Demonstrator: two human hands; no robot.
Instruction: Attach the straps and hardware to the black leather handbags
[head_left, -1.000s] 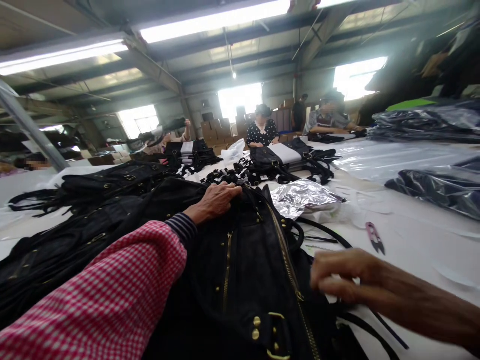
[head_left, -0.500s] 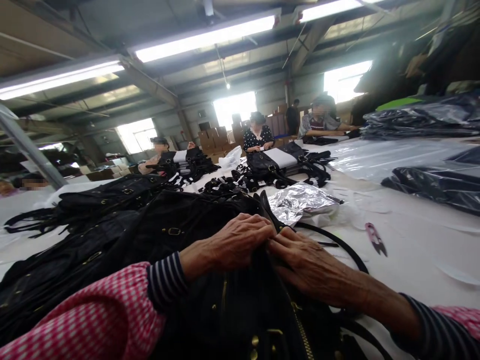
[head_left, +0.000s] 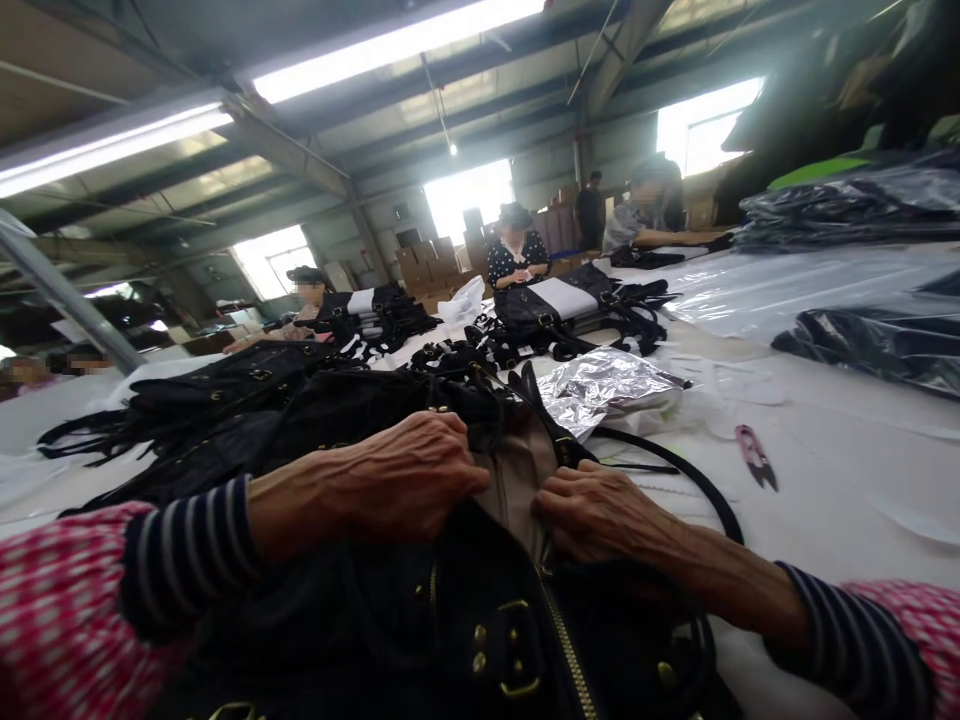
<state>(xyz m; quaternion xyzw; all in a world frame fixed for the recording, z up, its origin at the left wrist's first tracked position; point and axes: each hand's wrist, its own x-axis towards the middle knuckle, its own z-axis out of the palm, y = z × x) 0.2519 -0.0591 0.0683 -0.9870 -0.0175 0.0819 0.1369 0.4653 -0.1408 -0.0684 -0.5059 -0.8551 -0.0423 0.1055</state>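
The bag lies on the table before the person, its long axis and zip pointing away from them. The left hand and right hand each clutch one edge of its mouth.

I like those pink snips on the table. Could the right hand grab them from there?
Probably yes. The snips lie on the table beyond the right hand, with only a thin strap lying between. But that hand grips the open bag, so it would have to let go first.
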